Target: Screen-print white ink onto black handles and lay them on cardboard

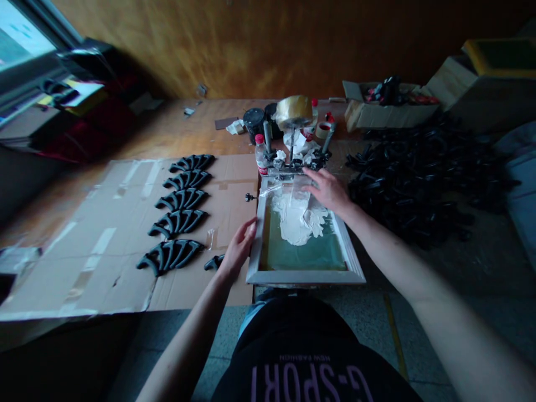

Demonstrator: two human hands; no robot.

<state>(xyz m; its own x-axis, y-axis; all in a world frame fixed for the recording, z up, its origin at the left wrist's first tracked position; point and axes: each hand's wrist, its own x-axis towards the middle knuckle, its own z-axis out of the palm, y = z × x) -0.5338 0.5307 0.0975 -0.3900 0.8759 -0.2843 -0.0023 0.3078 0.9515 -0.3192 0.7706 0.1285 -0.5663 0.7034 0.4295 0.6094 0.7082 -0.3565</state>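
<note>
A screen printing frame (307,276) lies in front of me, its green mesh (301,259) partly covered by thick white ink (295,223). My left hand (240,243) is at the frame's left rail, fingers curled against it; its far side is hidden. Over the frame's far end my right hand (329,190) reaches with its fingers apart, beside a clear scraper-like piece (300,195) in the ink. Whether it touches that piece is unclear. Just beyond its fingertips is the metal hinge clamp (287,172). A black curved part (214,262) lies by my left wrist.
Several rows of black curved parts (182,218) lie on cardboard (117,223) at left. A heap of black parts (419,178) covers the right side. Behind the clamp stand a red-capped bottle (260,153), dark tubs (254,124) and a tape roll (322,130). An open box (389,114) stands back right.
</note>
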